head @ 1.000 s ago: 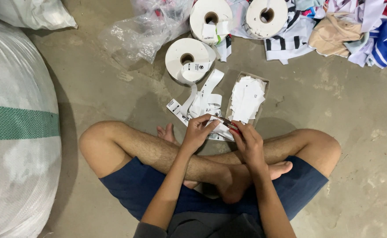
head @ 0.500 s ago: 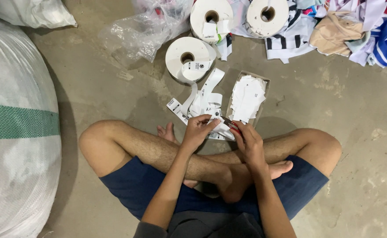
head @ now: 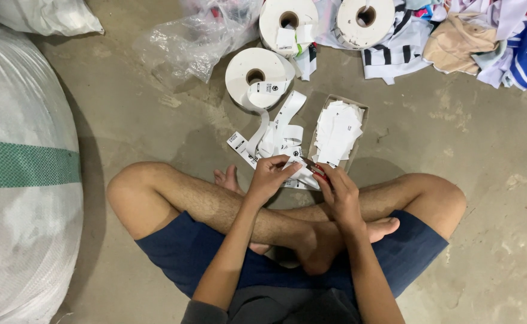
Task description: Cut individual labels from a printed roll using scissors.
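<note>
I sit cross-legged on a concrete floor. My left hand (head: 269, 177) pinches a white printed label strip (head: 278, 135) that trails from a label roll (head: 257, 75) lying flat ahead of me. My right hand (head: 338, 192) grips small red-handled scissors (head: 317, 172) at the strip's end, close to my left fingers. Just beyond my right hand a shallow cardboard box (head: 359, 129) holds a pile of cut white labels (head: 337, 132).
Two more label rolls (head: 287, 24) (head: 365, 21) lie at the back, beside crumpled clear plastic (head: 197, 36) and a heap of coloured clothes (head: 479, 42). A large white woven sack with a green band (head: 17, 168) fills the left side.
Both hands stay at the strip's end with only slight finger shifts. Rolls and box have not moved.
</note>
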